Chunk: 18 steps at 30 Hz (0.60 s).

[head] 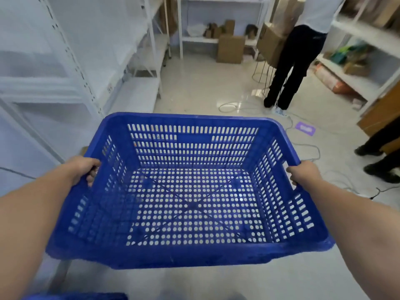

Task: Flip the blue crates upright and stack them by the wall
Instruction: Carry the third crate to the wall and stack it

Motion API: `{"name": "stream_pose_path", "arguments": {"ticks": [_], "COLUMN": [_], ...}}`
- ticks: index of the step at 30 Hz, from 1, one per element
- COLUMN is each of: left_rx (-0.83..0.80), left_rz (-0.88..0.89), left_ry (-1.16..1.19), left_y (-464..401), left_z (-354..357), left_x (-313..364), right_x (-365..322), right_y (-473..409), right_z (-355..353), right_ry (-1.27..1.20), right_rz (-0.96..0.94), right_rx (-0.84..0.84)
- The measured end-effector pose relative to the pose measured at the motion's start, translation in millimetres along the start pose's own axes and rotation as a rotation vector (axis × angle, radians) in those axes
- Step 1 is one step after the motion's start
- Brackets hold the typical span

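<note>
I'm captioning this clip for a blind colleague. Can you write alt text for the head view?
Two bare hands, left hand and right hand, grip the side rims of an empty, upright blue crate carried above a pale tiled floor. White shelving lines the left; a person stands ahead.

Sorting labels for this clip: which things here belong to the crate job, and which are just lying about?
Job: blue crate, held upright by left hand and right hand; second blue crate edge.
Lying about: cardboard boxes, floor cables, purple mat.
</note>
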<state>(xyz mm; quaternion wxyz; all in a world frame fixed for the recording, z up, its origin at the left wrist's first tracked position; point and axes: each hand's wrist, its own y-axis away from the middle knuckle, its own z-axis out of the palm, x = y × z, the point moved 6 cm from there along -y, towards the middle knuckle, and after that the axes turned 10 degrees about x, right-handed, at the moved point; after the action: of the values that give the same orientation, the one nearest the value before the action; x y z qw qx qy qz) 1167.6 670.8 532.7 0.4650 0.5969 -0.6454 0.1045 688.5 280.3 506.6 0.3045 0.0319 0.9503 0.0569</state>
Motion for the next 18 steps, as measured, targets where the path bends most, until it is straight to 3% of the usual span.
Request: {"name": "stream_pose_path", "arguments": {"ticks": [9,18], "left_rx": [0.21,0.47], "left_rz": [-0.052,-0.191], "left_ry": [0.071,0.177], "left_y": [73,199], "left_z": [-101,-175], "left_x": [20,-37], "right_x": [-120,-230], "right_y": [-1,33], "right_z": [-27,-13], "right_ry": [-0.009,-0.022], "right_rz": [-0.217,-0.552], "right_rx": [-0.058,-0.242]}}
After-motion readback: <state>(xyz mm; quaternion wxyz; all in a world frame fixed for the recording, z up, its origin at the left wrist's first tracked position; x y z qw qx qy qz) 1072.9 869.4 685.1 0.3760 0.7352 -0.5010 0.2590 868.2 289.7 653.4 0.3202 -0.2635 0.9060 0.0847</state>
